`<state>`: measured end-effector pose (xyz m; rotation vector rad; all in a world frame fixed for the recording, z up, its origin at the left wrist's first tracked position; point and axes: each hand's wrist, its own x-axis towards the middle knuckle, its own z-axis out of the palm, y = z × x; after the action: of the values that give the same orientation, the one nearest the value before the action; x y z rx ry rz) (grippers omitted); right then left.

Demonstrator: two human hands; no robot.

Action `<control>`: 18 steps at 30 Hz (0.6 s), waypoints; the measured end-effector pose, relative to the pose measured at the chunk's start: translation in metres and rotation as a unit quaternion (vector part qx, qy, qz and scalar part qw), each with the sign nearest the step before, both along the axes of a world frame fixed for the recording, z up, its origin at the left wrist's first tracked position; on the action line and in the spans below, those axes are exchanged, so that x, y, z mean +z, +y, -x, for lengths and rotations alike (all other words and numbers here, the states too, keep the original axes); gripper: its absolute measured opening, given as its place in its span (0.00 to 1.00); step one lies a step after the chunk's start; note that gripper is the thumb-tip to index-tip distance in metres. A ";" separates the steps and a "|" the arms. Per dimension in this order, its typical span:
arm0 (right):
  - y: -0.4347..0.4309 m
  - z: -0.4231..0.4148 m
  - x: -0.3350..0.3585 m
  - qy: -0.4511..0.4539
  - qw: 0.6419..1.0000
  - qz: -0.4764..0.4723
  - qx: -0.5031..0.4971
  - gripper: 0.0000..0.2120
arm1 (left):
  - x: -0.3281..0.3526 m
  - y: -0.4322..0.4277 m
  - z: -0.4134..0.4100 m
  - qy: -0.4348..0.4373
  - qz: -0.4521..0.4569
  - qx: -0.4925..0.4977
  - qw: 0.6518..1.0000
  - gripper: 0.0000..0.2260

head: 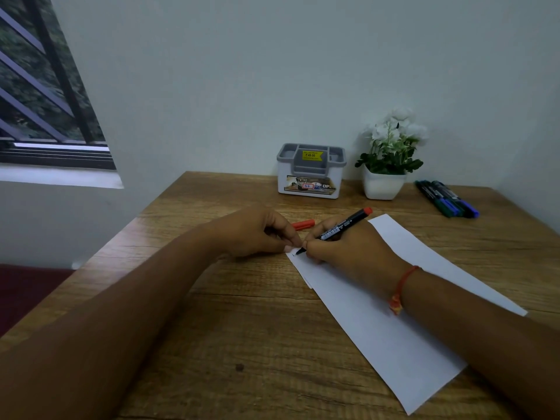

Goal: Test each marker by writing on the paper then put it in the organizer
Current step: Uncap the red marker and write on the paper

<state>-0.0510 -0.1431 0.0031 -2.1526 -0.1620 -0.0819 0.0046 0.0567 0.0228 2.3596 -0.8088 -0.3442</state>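
Organizer (310,172): white body, grey divided top, yellow price sticker inside the rim and a printed label on the front. It stands at the 12 o'clock edge of the table (242,313), against the wall; what its compartments contain cannot be told from this angle. White pot of white flowers (383,184) stands just beside it at 1 o'clock and holds only the plant. Spare markers (447,198), capped in blue and green, lie side by side at 2 o'clock, well apart from the organizer with the pot between. Paper (378,313): a white strip running from the table's middle toward 5 o'clock. Right hand (342,253) rests on the paper; its grip is closed round the red marker (344,227), tip down on the paper's 11 o'clock corner beside a small mark, red tail pointing to 1 o'clock. Left hand (257,231) sits just beside it at 9 o'clock, fingertips at the paper's edge, grip curled round the red cap (304,224), whose end juts out toward 2 o'clock. Both hands lie between the viewer and the organizer. A red thread (403,286) circles the right wrist. A barred window (45,101) shows at 10 o'clock.
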 end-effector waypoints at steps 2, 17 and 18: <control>-0.001 -0.003 0.000 -0.002 1.000 -0.009 -0.010 0.03 | 0.000 0.000 0.000 0.003 0.000 0.004 1.000 0.09; 0.001 -0.003 -0.002 -0.001 1.000 0.026 0.002 0.05 | 0.001 0.000 0.002 0.007 0.002 0.014 1.000 0.09; 0.001 -0.003 -0.002 -0.003 1.000 0.028 0.004 0.04 | 0.001 -0.001 0.002 0.006 0.002 0.013 1.000 0.09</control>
<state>-0.0483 -0.1421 0.0014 -2.2077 -0.1785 -0.0807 0.0027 0.0561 0.0236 2.3598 -0.7709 -0.3445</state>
